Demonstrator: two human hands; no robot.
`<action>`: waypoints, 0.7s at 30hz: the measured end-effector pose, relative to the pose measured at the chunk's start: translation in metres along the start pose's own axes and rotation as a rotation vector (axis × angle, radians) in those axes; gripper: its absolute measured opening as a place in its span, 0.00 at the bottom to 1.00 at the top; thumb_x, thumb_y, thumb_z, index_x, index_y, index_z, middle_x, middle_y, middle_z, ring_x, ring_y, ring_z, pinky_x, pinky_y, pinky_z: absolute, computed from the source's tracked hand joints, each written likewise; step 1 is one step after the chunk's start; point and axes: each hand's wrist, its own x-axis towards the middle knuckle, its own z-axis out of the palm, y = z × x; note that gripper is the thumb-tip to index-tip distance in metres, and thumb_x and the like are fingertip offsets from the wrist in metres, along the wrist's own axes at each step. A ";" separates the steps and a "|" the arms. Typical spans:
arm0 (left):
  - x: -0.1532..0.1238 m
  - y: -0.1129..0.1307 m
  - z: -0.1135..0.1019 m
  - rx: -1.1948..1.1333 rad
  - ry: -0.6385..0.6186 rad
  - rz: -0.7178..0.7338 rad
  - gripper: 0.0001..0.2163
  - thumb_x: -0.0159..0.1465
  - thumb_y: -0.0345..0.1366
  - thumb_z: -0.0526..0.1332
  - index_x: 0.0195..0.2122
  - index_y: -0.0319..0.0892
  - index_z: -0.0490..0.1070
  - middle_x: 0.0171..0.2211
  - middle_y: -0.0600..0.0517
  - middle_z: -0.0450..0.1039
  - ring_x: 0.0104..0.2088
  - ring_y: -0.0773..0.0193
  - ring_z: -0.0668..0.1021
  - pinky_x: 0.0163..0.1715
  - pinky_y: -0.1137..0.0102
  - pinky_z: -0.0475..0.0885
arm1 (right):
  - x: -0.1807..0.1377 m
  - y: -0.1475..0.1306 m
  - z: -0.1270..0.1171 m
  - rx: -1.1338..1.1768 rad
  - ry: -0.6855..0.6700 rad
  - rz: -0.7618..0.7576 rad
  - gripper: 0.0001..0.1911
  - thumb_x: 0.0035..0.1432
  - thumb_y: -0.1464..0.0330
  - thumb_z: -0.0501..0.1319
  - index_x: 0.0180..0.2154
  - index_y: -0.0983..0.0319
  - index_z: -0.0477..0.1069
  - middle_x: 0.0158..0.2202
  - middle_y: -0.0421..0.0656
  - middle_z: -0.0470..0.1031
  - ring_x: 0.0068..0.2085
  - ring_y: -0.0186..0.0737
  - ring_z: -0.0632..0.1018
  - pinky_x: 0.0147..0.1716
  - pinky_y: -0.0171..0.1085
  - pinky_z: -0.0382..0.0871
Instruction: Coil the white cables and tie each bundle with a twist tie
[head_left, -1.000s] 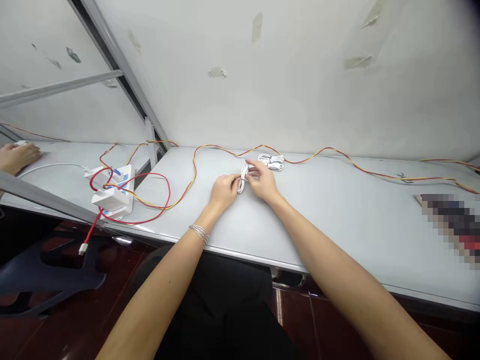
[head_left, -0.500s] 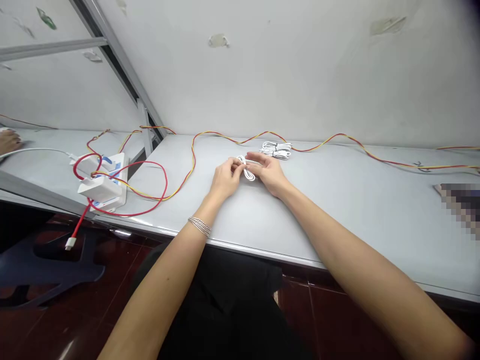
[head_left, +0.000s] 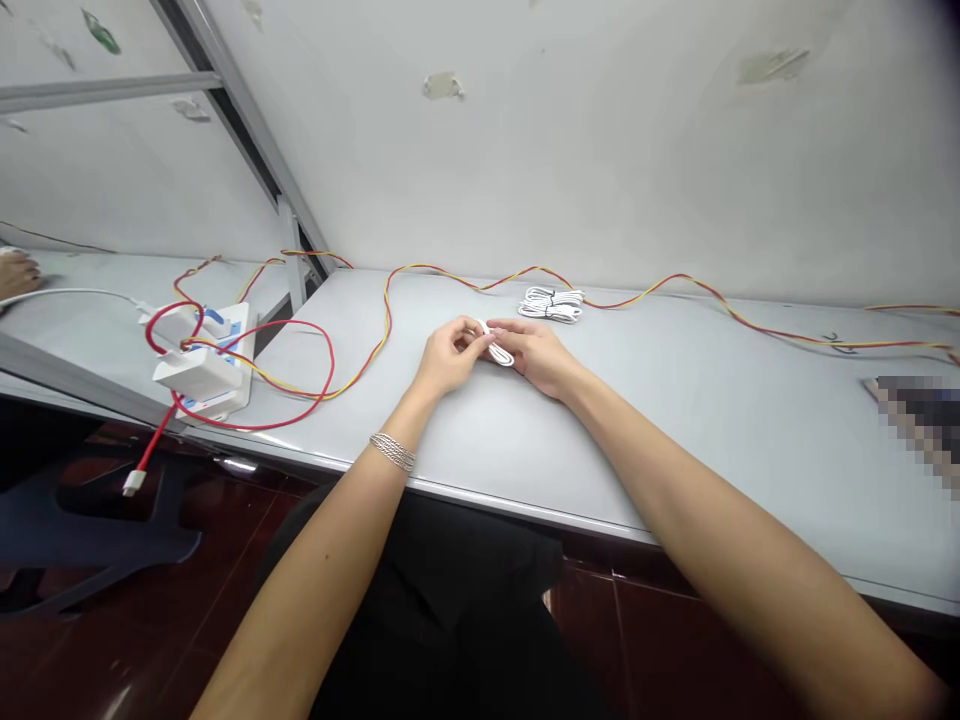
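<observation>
My left hand [head_left: 444, 358] and my right hand [head_left: 538, 354] meet over the middle of the grey table [head_left: 675, 420]. Between them they pinch a small coiled white cable [head_left: 496, 347], each hand closed on one end of the bundle. A silver bracelet [head_left: 391, 451] circles my left wrist. Just behind my right hand, a second bundle of coiled white cables [head_left: 552, 303] lies on the table near the wall.
A red and yellow wire [head_left: 675, 284] snakes along the wall. At the left sits a white power strip with chargers [head_left: 201, 362] and a looping red cable [head_left: 300, 385]. Another person's hand [head_left: 13, 273] shows at the far left edge. A blurred object [head_left: 919, 415] lies far right.
Both hands drew slightly nearer to me with the white cable, which turned from upright to lying slanted between the fingers. The view shifted a little.
</observation>
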 end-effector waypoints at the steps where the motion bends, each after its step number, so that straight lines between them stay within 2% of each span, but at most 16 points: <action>1: 0.000 0.001 0.000 -0.005 0.006 0.001 0.09 0.62 0.40 0.68 0.33 0.42 0.71 0.28 0.53 0.77 0.29 0.66 0.79 0.33 0.71 0.73 | -0.001 -0.001 0.000 -0.008 -0.031 0.003 0.09 0.54 0.70 0.71 0.40 0.63 0.81 0.39 0.45 0.83 0.43 0.40 0.81 0.52 0.41 0.76; 6: 0.000 0.005 0.000 -0.028 0.031 -0.006 0.08 0.61 0.37 0.69 0.32 0.41 0.71 0.27 0.53 0.77 0.28 0.66 0.80 0.32 0.72 0.75 | -0.002 -0.002 -0.001 0.006 -0.112 0.022 0.08 0.54 0.71 0.72 0.38 0.64 0.81 0.38 0.46 0.83 0.41 0.40 0.82 0.52 0.41 0.76; 12: -0.001 0.008 0.000 -0.056 0.014 -0.037 0.09 0.60 0.37 0.71 0.31 0.41 0.72 0.27 0.53 0.77 0.27 0.66 0.79 0.30 0.71 0.76 | -0.003 0.000 0.002 0.069 -0.005 0.012 0.16 0.52 0.78 0.70 0.44 0.61 0.79 0.36 0.43 0.84 0.38 0.41 0.84 0.50 0.45 0.79; 21: 0.001 0.006 0.001 -0.045 0.055 -0.066 0.08 0.60 0.34 0.71 0.30 0.40 0.72 0.25 0.53 0.77 0.26 0.66 0.79 0.29 0.71 0.75 | 0.000 0.005 0.002 0.075 0.022 -0.041 0.22 0.49 0.77 0.72 0.47 0.61 0.77 0.43 0.47 0.84 0.40 0.44 0.84 0.50 0.49 0.80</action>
